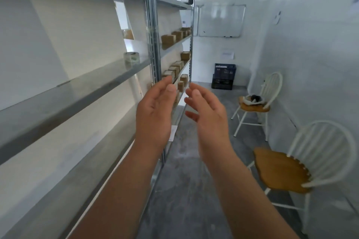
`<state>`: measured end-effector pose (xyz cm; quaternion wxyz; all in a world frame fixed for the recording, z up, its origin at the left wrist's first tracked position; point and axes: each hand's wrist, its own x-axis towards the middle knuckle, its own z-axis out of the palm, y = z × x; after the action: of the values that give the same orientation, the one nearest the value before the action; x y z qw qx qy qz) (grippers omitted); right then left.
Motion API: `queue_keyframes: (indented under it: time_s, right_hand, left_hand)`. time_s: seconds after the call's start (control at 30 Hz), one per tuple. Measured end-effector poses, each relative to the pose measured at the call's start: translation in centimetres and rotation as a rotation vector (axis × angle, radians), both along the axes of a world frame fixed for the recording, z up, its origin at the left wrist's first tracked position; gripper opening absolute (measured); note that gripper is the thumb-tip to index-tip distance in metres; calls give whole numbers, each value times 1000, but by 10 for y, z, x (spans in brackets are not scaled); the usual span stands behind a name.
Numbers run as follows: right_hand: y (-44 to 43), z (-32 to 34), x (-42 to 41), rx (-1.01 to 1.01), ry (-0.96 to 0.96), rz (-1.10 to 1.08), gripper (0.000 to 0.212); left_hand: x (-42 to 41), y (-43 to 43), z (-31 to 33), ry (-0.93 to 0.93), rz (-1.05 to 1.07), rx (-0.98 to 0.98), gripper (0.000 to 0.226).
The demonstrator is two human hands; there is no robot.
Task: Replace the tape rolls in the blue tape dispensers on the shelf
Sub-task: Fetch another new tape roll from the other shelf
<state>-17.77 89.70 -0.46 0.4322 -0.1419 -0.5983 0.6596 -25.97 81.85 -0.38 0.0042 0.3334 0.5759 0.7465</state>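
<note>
Both hands point(155, 110) empty, near shelf point(77, 87)

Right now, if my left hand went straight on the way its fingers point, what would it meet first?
Probably the small brown boxes further along the shelving: the left hand points its fingers at them with nothing between, though depth is unclear.

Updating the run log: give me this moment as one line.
left hand: open, empty | right hand: open, empty | tape roll: on shelf, untouched
</note>
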Motion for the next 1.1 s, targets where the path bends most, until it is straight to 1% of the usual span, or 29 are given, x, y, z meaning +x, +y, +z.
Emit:
queue_keyframes:
  time_s: [0.07,0.17,0.3,0.4,0.53,0.6,0.67,0.73,0.93,1.03,1.1]
  right_hand:
    - [27,-4,-11,-16,13,-28,23]
    - [68,-11,-30,-34,15,-52,22]
    - [125,-18,-65,-15,-18,-112,23]
    - [167,-24,-99,-11,-53,-181,38]
    - [225,-24,-145,-47,-93,-262,45]
    - [254,-25,-162,-53,-93,-304,43]
    - [280,-24,-177,-53,-96,-315,33]
    - [306,-25,-188,-62,-104,-317,28]
    - [385,-30,-222,-95,-95,-312,30]
    - [428,-36,-242,-86,-99,-282,39]
    - [460,-39,-258,-81,-83,-236,37]
  left_hand:
    - [-13,27,-5,8,-15,-15,61]
    - [-37,69,-13,-18,-50,-10,68]
    - [-78,133,-21,-67,-111,2,64]
    - [-116,183,-26,-115,-192,1,57]
    - [-167,243,-28,-133,-269,-46,53]
    - [-190,273,-28,-127,-302,-67,54]
    - [-208,301,-28,-155,-308,-74,55]
    - [-221,328,-29,-180,-326,-87,54]
    - [-255,406,-35,-182,-325,-119,60]
    - [-272,444,-39,-172,-300,-121,62]
    - [-283,470,-41,-177,-262,-109,59]
